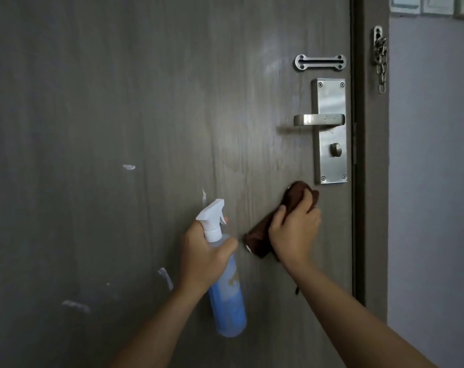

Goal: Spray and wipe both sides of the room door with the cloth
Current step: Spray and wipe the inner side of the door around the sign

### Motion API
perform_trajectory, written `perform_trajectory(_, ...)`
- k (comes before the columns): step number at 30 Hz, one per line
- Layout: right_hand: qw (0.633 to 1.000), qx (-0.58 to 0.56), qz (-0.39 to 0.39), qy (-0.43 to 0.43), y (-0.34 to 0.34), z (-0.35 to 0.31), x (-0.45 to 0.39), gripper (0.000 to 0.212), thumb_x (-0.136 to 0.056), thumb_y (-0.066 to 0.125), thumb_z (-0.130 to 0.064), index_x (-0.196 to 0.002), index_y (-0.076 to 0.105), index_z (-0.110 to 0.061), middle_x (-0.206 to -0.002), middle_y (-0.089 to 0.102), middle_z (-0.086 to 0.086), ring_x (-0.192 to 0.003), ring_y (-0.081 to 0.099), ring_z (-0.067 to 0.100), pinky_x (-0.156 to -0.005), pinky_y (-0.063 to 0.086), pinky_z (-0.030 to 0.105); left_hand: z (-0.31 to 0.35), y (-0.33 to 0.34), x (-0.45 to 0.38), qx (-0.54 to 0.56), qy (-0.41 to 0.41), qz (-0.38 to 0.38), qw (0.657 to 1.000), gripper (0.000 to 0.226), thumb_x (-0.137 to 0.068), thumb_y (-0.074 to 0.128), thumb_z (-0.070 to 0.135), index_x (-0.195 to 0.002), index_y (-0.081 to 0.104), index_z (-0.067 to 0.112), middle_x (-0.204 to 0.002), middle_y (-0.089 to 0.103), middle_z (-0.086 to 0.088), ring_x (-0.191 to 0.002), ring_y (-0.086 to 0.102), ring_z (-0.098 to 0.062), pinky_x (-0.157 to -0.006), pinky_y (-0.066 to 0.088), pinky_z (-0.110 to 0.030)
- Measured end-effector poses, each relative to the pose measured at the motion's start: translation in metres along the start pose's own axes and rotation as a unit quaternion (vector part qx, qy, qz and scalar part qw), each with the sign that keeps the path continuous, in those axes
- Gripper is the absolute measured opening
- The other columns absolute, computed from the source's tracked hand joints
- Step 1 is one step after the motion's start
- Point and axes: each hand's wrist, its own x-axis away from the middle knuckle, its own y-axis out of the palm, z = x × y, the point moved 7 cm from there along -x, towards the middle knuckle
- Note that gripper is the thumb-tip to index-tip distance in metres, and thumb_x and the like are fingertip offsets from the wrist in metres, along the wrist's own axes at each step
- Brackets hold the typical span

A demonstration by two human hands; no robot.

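Head view: brown cloth (260,239) bunched against streaked door (119,102)

Partly hidden: brown cloth (262,236) behind right hand (294,229); spray bottle (226,296) neck behind left hand (203,253). Cut off at top edge: wall pictures (435,5). Cut off on three sides: door (119,102).

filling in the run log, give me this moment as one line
left hand grips spray bottle | right hand presses brown cloth on door below lock plate | white marks remain
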Motion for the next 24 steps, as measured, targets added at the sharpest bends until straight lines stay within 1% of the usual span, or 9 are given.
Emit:
perform_trajectory(3, 0.987, -0.043, -0.064, -0.14, 0.01, -0.041, 0.022, 0.069, -0.093, 0.067, -0.019, -0.155, 0.036, -0.01, -0.109, 0.052, 0.022, -0.098, 0.049, 0.04, -0.088, 0.046, 0.048, 0.001, -0.029, 0.002, -0.013, -0.002, 0.013, 1.0, 0.023, -0.064, 0.072, 0.015, -0.085, 0.065, 0.006, -0.061, 0.062, 0.01, -0.055, 0.054, 0.0, -0.052, 0.043, -0.015)
perform_trajectory(6, 0.974, -0.157, -0.087, -0.139, 0.009, -0.057, 0.017, 0.068, -0.094, 0.073, -0.018, -0.154, 0.041, -0.017, -0.129, 0.057, 0.013, -0.117, 0.05, 0.027, -0.102, 0.035, 0.027, -0.004, -0.048, -0.001, -0.031, -0.016, 0.011, 0.999, 0.022, -0.067, 0.075, 0.011, -0.084, 0.065, 0.02, -0.064, 0.065, 0.013, -0.055, 0.057, -0.002, -0.053, 0.043, -0.013)
perform_trajectory(8, 0.969, -0.179, -0.068, -0.154, 0.008, -0.069, 0.013, 0.065, -0.092, 0.076, -0.019, -0.151, 0.047, -0.018, -0.132, 0.06, 0.006, -0.118, 0.05, 0.02, -0.103, 0.035, 0.021, -0.005, -0.057, -0.004, -0.032, -0.022, 0.01, 0.999, 0.022, -0.066, 0.073, 0.015, -0.086, 0.066, 0.021, -0.07, 0.068, 0.013, -0.06, 0.063, -0.003, -0.055, 0.046, -0.014)
perform_trajectory(11, 0.966, -0.153, -0.046, -0.206, 0.015, -0.091, 0.014, 0.062, -0.092, 0.077, -0.018, -0.148, 0.053, -0.014, -0.122, 0.063, 0.005, -0.107, 0.051, 0.02, -0.096, 0.041, 0.027, -0.002, -0.065, -0.012, -0.009, -0.02, 0.008, 1.0, 0.026, -0.062, 0.069, 0.022, -0.087, 0.066, 0.03, -0.077, 0.071, 0.008, -0.065, 0.066, -0.006, -0.057, 0.049, -0.018)
perform_trajectory(13, 0.968, -0.145, -0.051, -0.198, 0.021, -0.106, 0.019, 0.06, -0.093, 0.075, -0.021, -0.149, 0.052, -0.016, -0.121, 0.061, 0.004, -0.106, 0.048, 0.017, -0.095, 0.04, 0.027, 0.0, -0.069, -0.017, -0.003, -0.009, -0.003, 1.0, 0.035, -0.062, 0.069, 0.022, -0.095, 0.067, 0.035, -0.082, 0.072, 0.012, -0.071, 0.068, -0.005, -0.061, 0.05, -0.015)
perform_trajectory(15, 0.973, -0.136, -0.064, -0.172, 0.028, -0.117, 0.026, 0.059, -0.095, 0.072, -0.025, -0.149, 0.05, -0.018, -0.122, 0.058, 0.004, -0.108, 0.042, 0.014, -0.096, 0.038, 0.029, 0.001, -0.072, -0.021, 0.001, 0.003, -0.02, 1.0, 0.043, -0.062, 0.068, 0.021, -0.104, 0.069, 0.029, -0.084, 0.072, 0.018, -0.074, 0.067, -0.002, -0.066, 0.049, -0.014)
perform_trajectory(17, 0.977, -0.117, -0.076, -0.16, 0.032, -0.122, 0.029, 0.057, -0.097, 0.069, -0.026, -0.149, 0.047, -0.018, -0.124, 0.057, 0.005, -0.109, 0.04, 0.016, -0.096, 0.039, 0.033, -0.001, -0.074, -0.024, 0.005, 0.003, -0.041, 0.999, 0.047, -0.061, 0.069, 0.021, -0.107, 0.071, 0.024, -0.086, 0.073, 0.017, -0.075, 0.068, -0.002, -0.068, 0.049, -0.012)
perform_trajectory(20, 0.977, -0.074, -0.096, -0.173, 0.03, -0.125, 0.025, 0.057, -0.098, 0.067, -0.027, -0.149, 0.044, -0.017, -0.128, 0.056, 0.007, -0.112, 0.044, 0.023, -0.096, 0.045, 0.039, -0.006, -0.078, -0.026, -0.006, -0.015, -0.052, 0.999, 0.037, -0.059, 0.068, 0.024, -0.096, 0.073, 0.023, -0.077, 0.072, 0.014, -0.068, 0.067, -0.002, -0.061, 0.047, -0.012)
perform_trajectory(24, 0.977, -0.053, -0.087, -0.186, 0.019, -0.122, 0.014, 0.055, -0.096, 0.068, -0.025, -0.147, 0.048, -0.017, -0.126, 0.056, 0.007, -0.11, 0.048, 0.023, -0.092, 0.047, 0.037, -0.01, -0.083, -0.03, -0.003, -0.02, -0.069, 0.997, 0.028, -0.059, 0.069, 0.025, -0.087, 0.07, 0.022, -0.071, 0.07, 0.006, -0.062, 0.065, -0.008, -0.056, 0.049, -0.021)
